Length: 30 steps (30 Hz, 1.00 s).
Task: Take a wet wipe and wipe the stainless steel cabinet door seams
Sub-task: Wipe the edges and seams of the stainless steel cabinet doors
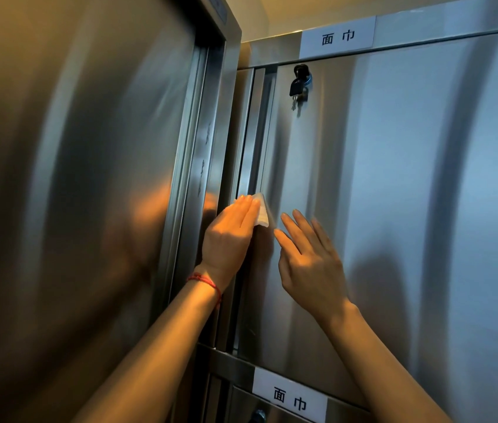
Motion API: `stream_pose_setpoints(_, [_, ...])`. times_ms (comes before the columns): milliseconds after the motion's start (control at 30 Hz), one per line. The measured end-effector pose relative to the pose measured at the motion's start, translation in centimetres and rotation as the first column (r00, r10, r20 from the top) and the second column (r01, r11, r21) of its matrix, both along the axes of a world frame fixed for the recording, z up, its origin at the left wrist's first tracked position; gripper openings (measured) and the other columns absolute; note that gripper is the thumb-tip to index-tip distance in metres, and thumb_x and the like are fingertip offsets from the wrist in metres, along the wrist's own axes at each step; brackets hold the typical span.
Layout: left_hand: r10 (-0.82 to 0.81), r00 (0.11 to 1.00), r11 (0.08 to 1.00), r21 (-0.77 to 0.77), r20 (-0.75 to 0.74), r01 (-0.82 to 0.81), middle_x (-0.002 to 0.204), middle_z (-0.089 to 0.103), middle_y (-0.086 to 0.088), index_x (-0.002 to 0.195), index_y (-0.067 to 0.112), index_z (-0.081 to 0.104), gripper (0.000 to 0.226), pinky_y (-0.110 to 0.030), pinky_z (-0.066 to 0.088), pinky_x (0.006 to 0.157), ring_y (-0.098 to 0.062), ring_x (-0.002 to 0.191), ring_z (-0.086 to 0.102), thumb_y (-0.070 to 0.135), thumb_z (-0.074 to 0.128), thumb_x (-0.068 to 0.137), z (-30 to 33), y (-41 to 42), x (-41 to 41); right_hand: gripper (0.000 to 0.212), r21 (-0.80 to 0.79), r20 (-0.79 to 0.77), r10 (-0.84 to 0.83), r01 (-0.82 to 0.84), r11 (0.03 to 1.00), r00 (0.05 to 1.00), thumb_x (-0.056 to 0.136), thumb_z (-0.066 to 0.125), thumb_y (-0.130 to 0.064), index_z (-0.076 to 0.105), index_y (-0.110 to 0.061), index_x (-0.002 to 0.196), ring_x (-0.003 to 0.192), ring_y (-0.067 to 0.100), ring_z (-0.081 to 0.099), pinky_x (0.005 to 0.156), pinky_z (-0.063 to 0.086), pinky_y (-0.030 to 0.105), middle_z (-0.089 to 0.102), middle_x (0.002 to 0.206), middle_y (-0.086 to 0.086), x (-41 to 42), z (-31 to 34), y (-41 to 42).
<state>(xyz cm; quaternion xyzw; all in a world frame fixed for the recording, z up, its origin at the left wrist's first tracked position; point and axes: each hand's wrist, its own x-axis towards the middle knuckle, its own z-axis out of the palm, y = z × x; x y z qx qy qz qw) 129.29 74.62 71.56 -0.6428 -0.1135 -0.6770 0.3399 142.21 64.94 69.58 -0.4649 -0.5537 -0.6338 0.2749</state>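
Brushed, softly glossy steel on the cabinet door [394,178]; thin white cloth-like wet wipe [262,209]; matt paper label [337,37] above the hands.

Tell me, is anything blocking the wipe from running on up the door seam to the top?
Nothing visible does. The left hand presses the wipe flat against the seam, and the channel above it looks bare up to the top rail. The keys hang on the door face, right of the seam. The right hand rests on the door beside it.

bare forearms; red string bracelet [206,282] on left wrist.
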Motion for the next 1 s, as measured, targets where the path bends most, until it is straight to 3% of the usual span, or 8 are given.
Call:
stream_pose_setpoints(133, [0.098,0.994,0.994,-0.040,-0.040,-0.100,0.104,0.066,-0.026,0.106,-0.010,0.065,0.044,-0.042,0.056,0.078,-0.034,0.096,0.067,-0.010,0.078,0.063,-0.2,-0.2,-0.3,0.033,-0.001,0.001,0.001,-0.001,1.000,1.000,0.083,0.058,-0.016,0.068,-0.004,0.112,0.121,0.033,0.053,0.106,0.034,0.049,0.061,0.124,0.016,0.0,0.0,0.0])
stream_pose_setpoints(433, [0.292,0.955,0.956,-0.022,-0.054,-0.293,0.103,0.069,-0.019,0.103,-0.004,0.069,0.041,-0.031,0.053,0.086,-0.025,0.097,0.067,0.002,0.082,0.064,0.7,-0.4,0.5,0.033,0.003,0.001,0.000,0.000,1.000,1.000,0.084,0.056,-0.015,0.069,-0.004,0.111,0.121,0.033,0.054,0.106,0.034,0.049,0.062,0.123,0.016,-0.1,0.1,-0.1])
stream_pose_setpoints(533, [0.324,0.944,0.945,-0.031,-0.067,-0.327,0.106,0.068,-0.018,0.105,-0.002,0.069,0.041,-0.030,0.053,0.087,-0.024,0.100,0.066,0.005,0.081,0.066,0.7,-0.3,0.6,0.034,-0.001,0.001,-0.007,0.007,1.000,1.000,0.087,0.050,-0.017,0.068,-0.004,0.112,0.121,0.032,0.053,0.106,0.035,0.049,0.062,0.123,0.015,-0.2,0.1,-0.2])
stream_pose_setpoints(700, [0.319,0.942,0.943,-0.070,-0.106,-0.327,0.112,0.066,-0.018,0.110,-0.002,0.067,0.045,-0.030,0.050,0.091,-0.024,0.105,0.064,0.005,0.080,0.067,-0.6,-0.1,0.5,0.035,-0.012,0.006,-0.028,0.028,1.000,1.000,0.082,0.057,-0.013,0.067,-0.002,0.114,0.122,0.033,0.052,0.106,0.035,0.049,0.060,0.125,0.016,-0.2,0.0,-0.3])
stream_pose_setpoints(833, [0.354,0.927,0.933,-0.018,-0.123,-0.358,0.114,0.065,-0.017,0.110,0.000,0.067,0.030,-0.028,0.050,0.092,-0.022,0.107,0.063,0.001,0.059,0.081,-0.6,0.2,0.5,0.041,-0.029,0.013,-0.071,0.072,0.997,0.997,0.078,0.067,-0.012,0.065,-0.001,0.117,0.125,0.033,0.049,0.107,0.033,0.050,0.058,0.127,0.017,-0.1,-0.1,-0.3])
stream_pose_setpoints(900, [0.365,0.924,0.930,-0.004,-0.115,-0.368,0.112,0.066,-0.015,0.108,0.002,0.068,0.036,-0.027,0.050,0.090,-0.021,0.106,0.064,0.001,0.041,0.084,-0.1,0.1,0.4,0.044,-0.038,0.018,-0.095,0.096,0.995,0.995,0.076,0.069,-0.013,0.064,-0.001,0.118,0.126,0.033,0.048,0.108,0.032,0.049,0.057,0.128,0.017,-0.1,-0.1,-0.2])
stream_pose_setpoints(1000, [0.383,0.918,0.922,-0.026,-0.102,-0.387,0.112,0.067,-0.013,0.108,0.004,0.069,0.042,-0.026,0.050,0.089,-0.019,0.106,0.064,0.002,0.034,0.083,0.9,-0.2,0.2,0.047,-0.046,0.026,-0.123,0.124,0.991,0.992,0.075,0.069,-0.014,0.062,-0.002,0.120,0.128,0.032,0.046,0.109,0.029,0.049,0.055,0.131,0.016,0.0,-0.1,-0.3])
